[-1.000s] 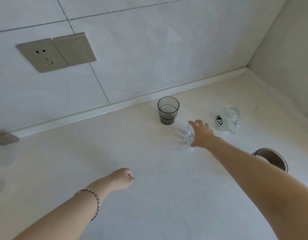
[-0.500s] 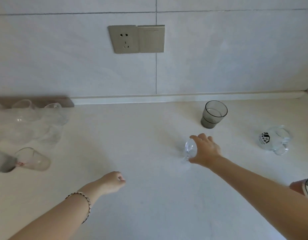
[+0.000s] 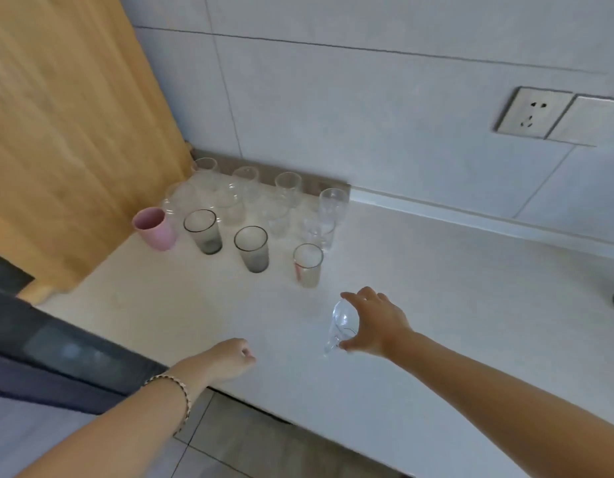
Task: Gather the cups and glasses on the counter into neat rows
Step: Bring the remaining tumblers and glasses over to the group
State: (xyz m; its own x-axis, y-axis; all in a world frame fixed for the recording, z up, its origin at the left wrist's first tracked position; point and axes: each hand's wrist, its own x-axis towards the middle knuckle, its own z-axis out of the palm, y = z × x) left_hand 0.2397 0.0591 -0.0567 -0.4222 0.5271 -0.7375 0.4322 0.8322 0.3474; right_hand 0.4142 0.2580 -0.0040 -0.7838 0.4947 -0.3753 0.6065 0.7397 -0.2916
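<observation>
While the right hand (image 3: 374,322) clasped a clear glass (image 3: 341,326) over the smooth white counter (image 3: 436,305), left hand (image 3: 229,360) curled empty, smoky tumblers (image 3: 252,248), matte pink cup (image 3: 155,229) beyond.

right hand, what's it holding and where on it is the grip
The right hand holds a small clear glass. Its grip spans the side wall, fingers above and thumb below. The left hand is curled and holds nothing.

both forearms bare up to frame edge. left hand (image 3: 229,362): thin braided bracelet (image 3: 185,395) round wrist, pale and reddish-brown strands, single loop. right hand (image 3: 374,322): bare wrist.
</observation>
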